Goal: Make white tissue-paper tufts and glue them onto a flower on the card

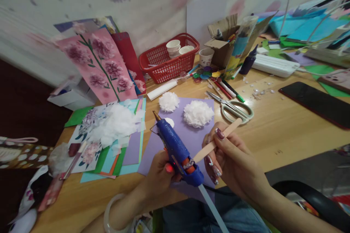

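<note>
My left hand (161, 173) is wrapped round a blue hot glue gun (175, 142), its brass nozzle tilted up and left. A clear glue stick (212, 205) sticks out of its back end. Between the thumb and fingers of my right hand (232, 153) is a flat wooden craft stick (218, 140). The stick's lower end meets the opening in the gun's body. Beneath them lies a sheet of purple paper (149, 160) bearing a large white paper flower (198, 113) and a smaller white flower (168, 102). A white round piece (170, 122) is partly hidden behind the gun.
Scissors (232, 109), marker pens (225, 89) and loose beads (261, 91) lie to the right, with a black phone (318, 102) beyond. White paper petals (112, 125) cover coloured sheets at left. Behind stand a red basket (169, 63) and a pink flower picture (101, 63).
</note>
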Demonstrator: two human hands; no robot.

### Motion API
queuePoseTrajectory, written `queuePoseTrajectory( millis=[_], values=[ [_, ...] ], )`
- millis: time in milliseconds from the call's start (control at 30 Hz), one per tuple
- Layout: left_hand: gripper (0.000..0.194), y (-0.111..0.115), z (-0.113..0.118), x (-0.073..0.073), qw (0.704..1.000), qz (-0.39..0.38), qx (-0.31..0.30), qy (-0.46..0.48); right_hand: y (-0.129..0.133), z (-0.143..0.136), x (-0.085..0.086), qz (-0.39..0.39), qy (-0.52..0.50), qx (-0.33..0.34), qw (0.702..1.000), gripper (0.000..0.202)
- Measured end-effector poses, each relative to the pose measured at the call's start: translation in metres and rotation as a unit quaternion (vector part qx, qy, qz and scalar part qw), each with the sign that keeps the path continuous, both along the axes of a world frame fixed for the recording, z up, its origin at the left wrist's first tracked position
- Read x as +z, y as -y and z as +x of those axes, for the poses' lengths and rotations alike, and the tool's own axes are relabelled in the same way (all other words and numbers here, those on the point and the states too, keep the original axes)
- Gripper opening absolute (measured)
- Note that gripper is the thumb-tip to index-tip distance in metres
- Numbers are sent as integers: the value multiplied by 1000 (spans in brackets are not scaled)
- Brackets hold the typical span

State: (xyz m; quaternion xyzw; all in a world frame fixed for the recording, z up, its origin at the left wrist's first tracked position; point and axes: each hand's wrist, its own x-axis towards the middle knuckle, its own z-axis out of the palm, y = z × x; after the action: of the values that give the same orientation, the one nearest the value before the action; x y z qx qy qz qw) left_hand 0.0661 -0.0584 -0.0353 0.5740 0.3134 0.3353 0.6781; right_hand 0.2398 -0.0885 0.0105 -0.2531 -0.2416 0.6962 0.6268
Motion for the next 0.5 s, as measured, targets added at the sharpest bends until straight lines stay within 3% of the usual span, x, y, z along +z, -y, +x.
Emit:
queuePoseTrajectory(
  millis=[100, 300, 400, 500],
  values=[
    [67, -3, 0, 0, 1000, 4, 6, 10, 0, 3, 7, 15, 30, -8, 999, 25],
    [67, -6, 0, 1, 1000, 6, 13, 9, 3, 19, 20, 90, 123, -140, 978, 13],
    [66, -5, -1, 2, 1000, 18, -1, 3, 5, 23, 22, 127, 205, -150, 959, 12],
    [64, -2, -2, 0, 998, 56, 28, -32, 9, 24, 21, 166, 286, -154, 931, 13]
  ],
)
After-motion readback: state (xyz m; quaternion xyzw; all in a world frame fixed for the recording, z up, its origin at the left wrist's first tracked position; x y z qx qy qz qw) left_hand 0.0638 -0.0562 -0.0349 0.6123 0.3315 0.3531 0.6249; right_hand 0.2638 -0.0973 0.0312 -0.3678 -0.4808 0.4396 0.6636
